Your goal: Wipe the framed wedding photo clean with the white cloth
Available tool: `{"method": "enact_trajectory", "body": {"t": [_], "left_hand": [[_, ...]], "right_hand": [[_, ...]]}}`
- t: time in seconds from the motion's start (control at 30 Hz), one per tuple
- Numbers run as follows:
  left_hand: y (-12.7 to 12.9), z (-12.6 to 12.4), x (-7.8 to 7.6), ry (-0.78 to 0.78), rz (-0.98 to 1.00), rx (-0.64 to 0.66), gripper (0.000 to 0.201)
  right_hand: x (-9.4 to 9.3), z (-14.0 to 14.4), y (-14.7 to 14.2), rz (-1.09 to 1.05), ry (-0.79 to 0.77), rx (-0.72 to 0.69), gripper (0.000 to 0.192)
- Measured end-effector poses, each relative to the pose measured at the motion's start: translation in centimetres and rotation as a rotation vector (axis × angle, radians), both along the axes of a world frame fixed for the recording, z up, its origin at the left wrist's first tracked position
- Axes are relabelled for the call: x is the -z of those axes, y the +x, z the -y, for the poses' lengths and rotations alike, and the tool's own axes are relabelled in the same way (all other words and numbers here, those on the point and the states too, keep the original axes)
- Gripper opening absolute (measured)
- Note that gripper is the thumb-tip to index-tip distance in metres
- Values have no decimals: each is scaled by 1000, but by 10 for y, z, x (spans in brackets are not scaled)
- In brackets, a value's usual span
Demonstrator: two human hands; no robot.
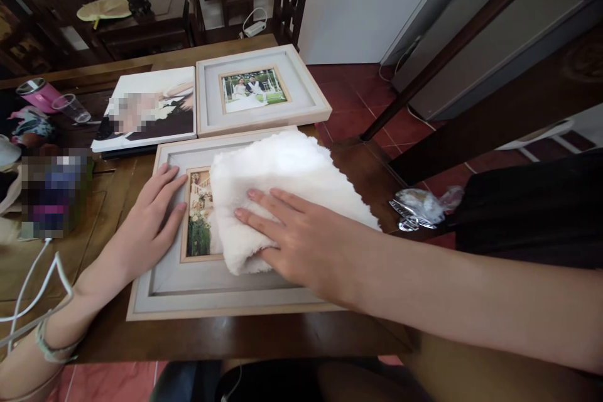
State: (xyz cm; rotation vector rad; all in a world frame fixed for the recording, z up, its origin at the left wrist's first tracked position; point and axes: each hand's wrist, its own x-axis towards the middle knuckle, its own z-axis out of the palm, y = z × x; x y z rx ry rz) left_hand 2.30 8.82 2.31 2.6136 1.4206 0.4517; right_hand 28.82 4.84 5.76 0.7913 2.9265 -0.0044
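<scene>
A framed photo with a wide grey mat and pale wood edge, the near picture frame (188, 292), lies flat at the table's front edge. My left hand (155, 220) rests on its left side with fingers spread, the tips beside the inner border of the photo. Over the right part of the photo spreads a white fluffy cloth (287, 166). My right hand (292, 235) lies flat on this cloth, fingers extended and pressing it to the frame. The cloth hides much of the photo and the frame's right side.
Behind lie a second picture frame (301, 97) and a canvas print (179, 119). At left are a pink tumbler (38, 95), a clear plastic cup (75, 108) and a white cable (35, 292). A wooden chair (424, 132) stands at right, holding a plastic bag (419, 204).
</scene>
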Motion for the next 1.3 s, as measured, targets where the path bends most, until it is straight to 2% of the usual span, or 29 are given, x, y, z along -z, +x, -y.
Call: {"method": "enact_trajectory", "body": {"t": [0.53, 0.7, 0.87, 1.0, 1.17, 1.3], "left_hand": [[1, 1, -2, -27, -3, -22, 46], [1, 1, -2, -21, 2, -15, 45], [0, 1, -1, -23, -4, -17, 44], [0, 0, -1, -15, 2, -10, 44], [2, 1, -2, -27, -8, -22, 46], [1, 1, -2, -23, -8, -21, 45]], "right_hand": [[-3, -5, 1, 10, -24, 38, 37], [-4, -6, -1, 24, -23, 44, 34], [-10, -2, -3, 33, -86, 20, 27], [-9, 12, -4, -1, -87, -9, 20], [1, 32, -7, -126, -17, 1, 17], [-3, 24, -5, -103, -61, -13, 18]]}}
